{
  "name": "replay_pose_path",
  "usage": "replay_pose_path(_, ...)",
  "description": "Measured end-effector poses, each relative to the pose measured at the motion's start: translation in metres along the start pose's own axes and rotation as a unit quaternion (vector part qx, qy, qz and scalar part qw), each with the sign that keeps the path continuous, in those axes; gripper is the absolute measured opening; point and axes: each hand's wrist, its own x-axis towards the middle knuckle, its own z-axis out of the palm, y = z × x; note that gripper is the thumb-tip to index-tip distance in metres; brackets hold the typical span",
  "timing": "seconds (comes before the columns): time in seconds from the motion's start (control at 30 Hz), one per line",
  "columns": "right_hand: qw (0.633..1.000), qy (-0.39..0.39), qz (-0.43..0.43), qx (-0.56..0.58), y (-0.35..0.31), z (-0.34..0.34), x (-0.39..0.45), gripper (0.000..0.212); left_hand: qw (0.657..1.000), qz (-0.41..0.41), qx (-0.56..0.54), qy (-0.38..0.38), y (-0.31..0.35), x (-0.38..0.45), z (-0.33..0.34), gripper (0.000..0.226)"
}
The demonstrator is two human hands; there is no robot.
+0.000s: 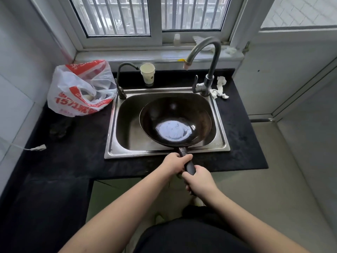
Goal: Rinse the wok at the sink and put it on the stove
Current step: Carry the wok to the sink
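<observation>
Both hands grasp the wok handle: left hand nearer the bowl, right hand at the handle end. The wok sits over the sink basin, below the faucet. Its bottom shows a bright, wet-looking sheen.
</observation>
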Motion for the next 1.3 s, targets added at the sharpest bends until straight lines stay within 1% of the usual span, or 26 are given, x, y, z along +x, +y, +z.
replay_pose_path(0.13,0.999,-0.026,0.018,-0.006,-0.004,-0.017,0.023,0.008,0.999,-0.033,-0.01,0.01,0.011,0.017,0.009,0.035)
replay_pose_path(0.3,0.997,-0.061,0.037,0.001,-0.01,-0.032,0.053,0.009,0.997,-0.066,-0.007,0.033,0.025,0.04,0.019,0.037)
replay_pose_path(0.4,0.995,-0.083,0.05,0.008,-0.012,-0.039,0.068,0.009,0.994,-0.096,-0.035,0.032,0.031,0.051,0.024,0.034)
replay_pose_path(0.53,0.993,-0.102,0.063,0.015,-0.012,-0.047,0.085,0.009,0.992,-0.117,-0.025,0.045,0.038,0.06,0.029,0.038)
replay_pose_path(0.63,0.992,-0.108,0.07,0.015,-0.011,-0.049,0.097,0.01,0.991,-0.127,0.005,0.047,0.042,0.065,0.029,0.037)
replay_pose_path(0.77,0.991,-0.11,0.08,0.011,-0.01,-0.049,0.104,0.012,0.989,-0.129,0.055,0.035,0.045,0.073,0.027,0.039)
replay_pose_path(0.97,0.99,-0.116,0.086,0.002,-0.009,-0.042,0.105,0.025,0.979,-0.118,0.166,0.022,0.051,0.071,0.019,0.045)
replay_pose_path(1.03,0.988,-0.12,0.092,0.018,-0.009,-0.037,0.104,0.022,0.978,-0.112,0.172,0.027,0.048,0.07,0.016,0.047)
replay_pose_path(1.13,0.985,-0.137,0.088,0.049,-0.008,-0.03,0.101,0.014,0.981,-0.12,0.153,0.012,0.041,0.065,0.008,0.042)
replay_pose_path(1.2,0.98,-0.167,0.067,0.084,-0.007,-0.024,0.096,0.011,0.981,-0.127,0.147,0.002,0.036,0.063,0.001,0.04)
replay_pose_path(1.3,0.967,-0.216,0.04,0.132,-0.005,-0.019,0.088,0.008,0.98,-0.113,0.166,0.007,0.032,0.059,-0.008,0.04)
